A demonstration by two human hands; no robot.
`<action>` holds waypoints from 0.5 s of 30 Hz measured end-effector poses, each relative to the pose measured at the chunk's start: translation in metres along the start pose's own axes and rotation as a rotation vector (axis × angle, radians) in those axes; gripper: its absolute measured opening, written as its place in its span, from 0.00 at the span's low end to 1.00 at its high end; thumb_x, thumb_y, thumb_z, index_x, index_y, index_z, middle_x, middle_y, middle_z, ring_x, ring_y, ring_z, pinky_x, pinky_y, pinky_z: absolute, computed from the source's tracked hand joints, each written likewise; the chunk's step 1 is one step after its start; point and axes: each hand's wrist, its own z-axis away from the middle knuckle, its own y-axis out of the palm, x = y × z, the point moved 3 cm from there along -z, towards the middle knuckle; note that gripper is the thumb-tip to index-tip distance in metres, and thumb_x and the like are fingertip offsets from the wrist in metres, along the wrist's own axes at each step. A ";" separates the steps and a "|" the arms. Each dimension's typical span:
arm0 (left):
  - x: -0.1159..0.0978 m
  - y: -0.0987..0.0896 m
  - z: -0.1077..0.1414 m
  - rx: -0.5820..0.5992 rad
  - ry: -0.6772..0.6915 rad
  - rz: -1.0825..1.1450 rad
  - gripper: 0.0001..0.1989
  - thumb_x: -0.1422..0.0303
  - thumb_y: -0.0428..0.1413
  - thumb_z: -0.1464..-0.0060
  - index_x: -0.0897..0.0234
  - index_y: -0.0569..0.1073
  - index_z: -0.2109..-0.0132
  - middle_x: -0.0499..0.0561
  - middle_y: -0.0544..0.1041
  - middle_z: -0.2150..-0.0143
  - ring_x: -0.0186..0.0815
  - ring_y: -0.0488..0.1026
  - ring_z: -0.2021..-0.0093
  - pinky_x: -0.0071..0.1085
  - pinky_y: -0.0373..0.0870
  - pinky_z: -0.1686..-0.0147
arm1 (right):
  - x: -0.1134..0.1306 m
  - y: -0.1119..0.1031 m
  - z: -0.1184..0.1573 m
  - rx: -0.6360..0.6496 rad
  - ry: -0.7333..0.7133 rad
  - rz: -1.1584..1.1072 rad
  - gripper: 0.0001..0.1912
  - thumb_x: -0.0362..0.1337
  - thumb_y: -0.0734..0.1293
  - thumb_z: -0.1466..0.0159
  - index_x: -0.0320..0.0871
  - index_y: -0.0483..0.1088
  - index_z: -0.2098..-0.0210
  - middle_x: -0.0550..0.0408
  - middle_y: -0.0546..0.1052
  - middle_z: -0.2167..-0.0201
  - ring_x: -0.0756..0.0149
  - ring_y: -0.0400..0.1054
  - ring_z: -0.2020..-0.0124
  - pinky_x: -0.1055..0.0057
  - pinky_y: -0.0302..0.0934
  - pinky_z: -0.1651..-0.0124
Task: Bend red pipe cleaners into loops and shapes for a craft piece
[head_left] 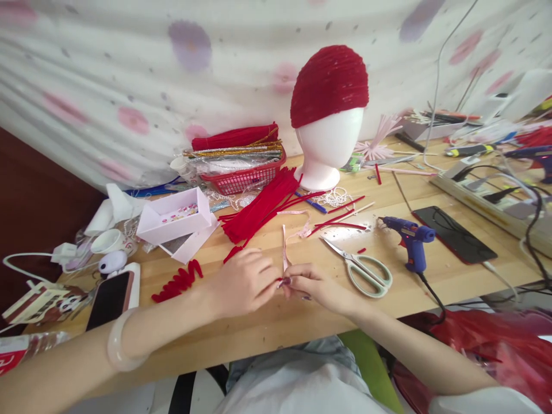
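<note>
Above the front of the wooden table, my left hand (250, 280) and my right hand (317, 286) meet with fingertips pinched together. A bit of red chenille stem (279, 280) shows between them; most of it is hidden by my fingers. A pale pink measuring tape (284, 244) runs up from behind my fingertips. Left of my left hand lies a row of bent red chenille pieces (179, 283). Beyond my hands is a thick bundle of straight red chenille stems (261, 207). Scissors with pale green handles (366, 273) lie partly open to the right of my right hand.
A white foam head (330, 146) wears a red chenille cap (332, 86). Beside it stands a red basket (245, 178). A blue glue gun (409, 236), a phone (455, 233) and a power strip (487, 201) lie right; a white box (172, 221) and another phone (110, 299) left.
</note>
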 end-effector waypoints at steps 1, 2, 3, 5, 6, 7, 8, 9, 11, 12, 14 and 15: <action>-0.002 0.000 0.002 -0.037 0.179 -0.195 0.10 0.73 0.47 0.39 0.65 0.73 0.64 0.51 0.75 0.69 0.37 0.71 0.67 0.47 0.66 0.48 | -0.004 0.002 -0.001 0.026 0.059 -0.130 0.10 0.36 0.61 0.42 0.40 0.68 0.78 0.63 0.61 0.84 0.73 0.48 0.81 0.73 0.53 0.71; -0.003 0.002 0.004 -0.063 0.313 -0.325 0.11 0.74 0.46 0.38 0.65 0.73 0.65 0.50 0.74 0.71 0.36 0.70 0.69 0.49 0.63 0.45 | -0.008 0.004 -0.002 0.047 0.096 -0.208 0.10 0.37 0.61 0.43 0.41 0.68 0.78 0.65 0.58 0.85 0.74 0.46 0.82 0.72 0.55 0.70; -0.004 0.003 0.006 -0.083 0.401 -0.407 0.12 0.76 0.46 0.38 0.65 0.72 0.65 0.48 0.73 0.72 0.35 0.69 0.70 0.49 0.61 0.43 | -0.011 0.006 -0.003 0.062 0.117 -0.242 0.10 0.38 0.60 0.44 0.42 0.67 0.79 0.66 0.55 0.87 0.74 0.44 0.83 0.70 0.58 0.69; -0.005 0.005 0.007 -0.103 0.455 -0.428 0.12 0.77 0.46 0.38 0.65 0.71 0.67 0.47 0.72 0.73 0.34 0.68 0.72 0.47 0.61 0.43 | -0.015 0.010 -0.005 0.080 0.137 -0.269 0.09 0.38 0.59 0.46 0.43 0.64 0.80 0.69 0.49 0.88 0.74 0.43 0.84 0.68 0.61 0.67; -0.006 0.005 0.006 -0.087 0.423 -0.372 0.12 0.77 0.45 0.38 0.65 0.71 0.67 0.48 0.72 0.73 0.35 0.67 0.72 0.44 0.63 0.46 | -0.016 0.011 -0.006 0.081 0.143 -0.279 0.09 0.37 0.59 0.46 0.43 0.64 0.80 0.69 0.49 0.88 0.74 0.43 0.84 0.68 0.61 0.67; -0.007 0.005 0.004 -0.059 0.344 -0.278 0.13 0.77 0.45 0.39 0.65 0.70 0.69 0.48 0.72 0.73 0.35 0.67 0.71 0.41 0.66 0.51 | -0.016 0.011 -0.006 0.072 0.141 -0.277 0.08 0.37 0.59 0.46 0.43 0.64 0.80 0.68 0.51 0.88 0.74 0.44 0.84 0.69 0.60 0.68; -0.008 0.005 0.001 -0.021 0.219 -0.149 0.13 0.76 0.45 0.39 0.64 0.70 0.70 0.48 0.72 0.74 0.35 0.67 0.71 0.37 0.67 0.57 | -0.015 0.010 -0.006 0.055 0.130 -0.262 0.09 0.37 0.59 0.46 0.42 0.65 0.80 0.66 0.55 0.87 0.74 0.45 0.83 0.71 0.58 0.70; -0.007 0.004 -0.001 0.021 0.064 0.007 0.14 0.76 0.45 0.40 0.64 0.70 0.71 0.47 0.71 0.74 0.34 0.66 0.72 0.33 0.65 0.64 | -0.013 0.010 -0.006 0.035 0.116 -0.245 0.09 0.37 0.60 0.45 0.41 0.66 0.79 0.64 0.59 0.85 0.74 0.46 0.82 0.73 0.55 0.71; -0.005 0.007 -0.003 0.089 -0.294 0.371 0.13 0.75 0.46 0.41 0.64 0.69 0.73 0.45 0.68 0.77 0.32 0.63 0.74 0.29 0.58 0.72 | -0.006 0.008 -0.004 -0.005 0.051 -0.138 0.10 0.36 0.61 0.44 0.40 0.67 0.79 0.61 0.64 0.82 0.73 0.50 0.79 0.74 0.50 0.72; -0.003 0.009 -0.002 0.094 -0.470 0.561 0.13 0.75 0.48 0.42 0.64 0.68 0.75 0.43 0.65 0.78 0.31 0.61 0.75 0.28 0.54 0.74 | -0.002 0.007 -0.003 -0.025 0.002 -0.034 0.10 0.35 0.61 0.43 0.40 0.66 0.79 0.61 0.63 0.81 0.72 0.51 0.78 0.74 0.49 0.72; 0.001 0.017 0.000 0.068 -0.726 0.870 0.13 0.75 0.52 0.45 0.65 0.66 0.78 0.41 0.62 0.81 0.29 0.58 0.77 0.28 0.51 0.75 | 0.006 0.007 0.000 -0.070 -0.118 0.258 0.11 0.32 0.60 0.40 0.41 0.64 0.78 0.62 0.61 0.81 0.72 0.52 0.77 0.74 0.48 0.72; 0.004 0.023 0.001 0.046 -0.805 0.973 0.14 0.75 0.53 0.46 0.65 0.65 0.79 0.41 0.61 0.81 0.28 0.57 0.77 0.27 0.51 0.75 | 0.008 0.007 0.002 -0.104 -0.191 0.434 0.11 0.30 0.58 0.39 0.41 0.64 0.77 0.61 0.61 0.80 0.71 0.53 0.76 0.73 0.49 0.71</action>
